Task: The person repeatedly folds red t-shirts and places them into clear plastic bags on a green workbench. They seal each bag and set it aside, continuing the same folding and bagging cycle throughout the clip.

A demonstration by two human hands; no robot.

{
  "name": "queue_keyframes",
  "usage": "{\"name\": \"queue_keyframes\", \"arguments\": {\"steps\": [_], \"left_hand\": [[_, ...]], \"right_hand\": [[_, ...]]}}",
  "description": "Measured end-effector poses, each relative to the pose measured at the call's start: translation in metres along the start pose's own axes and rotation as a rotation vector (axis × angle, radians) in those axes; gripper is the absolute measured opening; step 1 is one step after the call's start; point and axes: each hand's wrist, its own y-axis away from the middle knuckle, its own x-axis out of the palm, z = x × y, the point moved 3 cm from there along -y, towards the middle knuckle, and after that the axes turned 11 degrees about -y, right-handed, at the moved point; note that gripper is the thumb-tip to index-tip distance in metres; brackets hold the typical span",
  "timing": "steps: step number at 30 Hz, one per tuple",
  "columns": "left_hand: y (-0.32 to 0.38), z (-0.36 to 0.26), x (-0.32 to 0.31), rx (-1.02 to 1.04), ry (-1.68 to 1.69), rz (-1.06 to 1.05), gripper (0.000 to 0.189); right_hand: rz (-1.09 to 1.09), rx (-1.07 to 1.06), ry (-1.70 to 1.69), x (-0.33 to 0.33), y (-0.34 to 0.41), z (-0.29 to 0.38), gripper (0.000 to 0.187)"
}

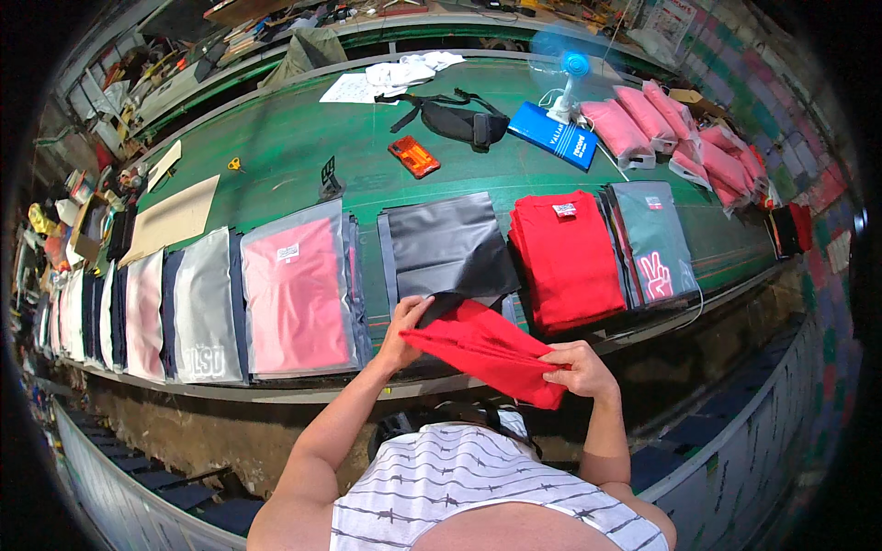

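My left hand (405, 332) pinches the near edge of a dark plastic bag (448, 241), close to one end of a folded red garment (486, 351). The opposite end of this garment is gripped by my right hand (581, 368). The red cloth slants down to the right, in front of the table edge. Its upper left part meets the raised edge of the bag; whether any cloth lies inside is hidden. More bags lie beneath the dark one. Just right of them sits a stack of folded red T-shirts (568, 265) with a neck label showing.
Bagged garments (296, 296) line the table's near edge at left; a bagged grey-green shirt (651, 241) tops a stack at right. Farther back on the green table (275, 158) are an orange phone (413, 157), a black waist bag (455, 120), a running fan (573, 65) and pink packages (620, 134).
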Motion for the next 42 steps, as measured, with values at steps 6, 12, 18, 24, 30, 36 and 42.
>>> {"name": "queue_keyframes", "arguments": {"steps": [6,12,18,24,30,36,42], "left_hand": [[-0.008,-0.028,-0.013,0.088,-0.238,0.112,0.070],[-0.020,-0.049,0.000,0.132,-0.519,0.246,0.076],[-0.027,-0.098,0.010,0.250,-0.447,0.275,0.090],[-0.036,-0.129,0.004,0.250,-0.497,0.267,0.097],[-0.047,-0.126,-0.012,0.221,-0.382,0.231,0.092],[-0.049,-0.111,-0.009,0.047,-0.472,0.336,0.087],[-0.051,-0.129,-0.009,0.150,-0.218,0.202,0.093]], "right_hand": [[-0.191,-0.019,0.272,0.009,-0.001,0.021,0.029],[-0.189,-0.036,0.436,0.033,-0.010,0.028,0.025],[-0.155,-0.089,0.503,0.044,-0.026,0.050,0.024],[-0.109,-0.109,0.607,0.046,-0.038,0.067,0.023],[-0.217,-0.208,0.632,0.042,-0.041,0.088,0.027],[-0.136,-0.183,0.652,0.032,-0.046,0.098,0.029],[-0.174,-0.256,0.617,0.030,-0.050,0.099,0.027]]}}
